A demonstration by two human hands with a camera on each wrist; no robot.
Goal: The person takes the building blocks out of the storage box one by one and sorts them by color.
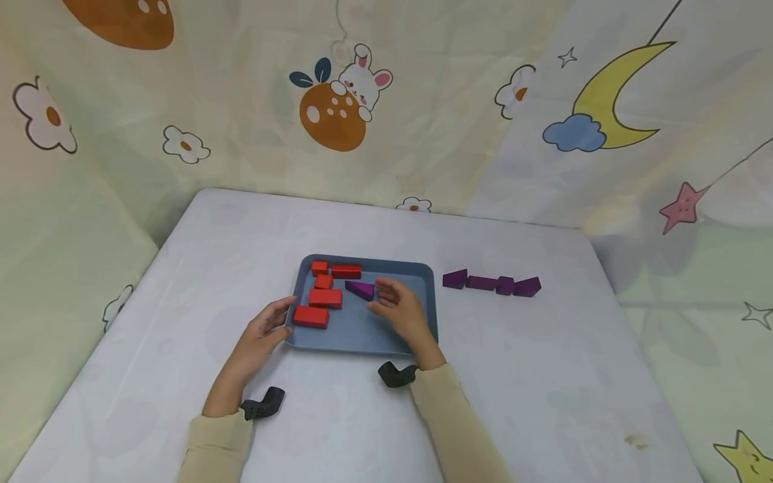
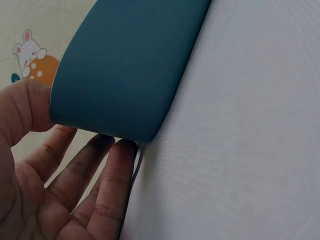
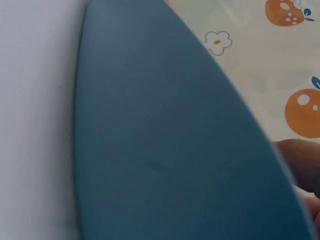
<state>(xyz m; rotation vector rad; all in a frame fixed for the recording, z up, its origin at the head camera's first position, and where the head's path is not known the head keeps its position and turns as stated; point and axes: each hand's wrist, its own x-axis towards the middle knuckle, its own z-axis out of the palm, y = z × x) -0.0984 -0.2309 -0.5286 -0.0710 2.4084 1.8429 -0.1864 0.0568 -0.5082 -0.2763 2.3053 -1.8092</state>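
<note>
A blue-grey tray (image 1: 356, 341) lies on the table with several red blocks (image 1: 325, 298) along its left side. Inside it, right of the red blocks, is a purple triangular block (image 1: 360, 290). Above the tray, my right hand (image 1: 403, 310) has its fingertips beside that purple block, thumb and fingers apart. My left hand (image 1: 258, 342) rests at the tray's left edge; in the left wrist view its thumb and fairly straight fingers (image 2: 112, 200) touch the tray's end. The tray's side wall (image 3: 165, 125) hides most of the right hand in the right wrist view.
Right of the tray, several dark purple blocks (image 1: 482, 283) lie in a row on the white-covered table (image 1: 543, 382). A patterned cloth (image 1: 447, 121) hangs behind and beside the table. Dark wrist mounts (image 1: 264, 404) sit at both cuffs.
</note>
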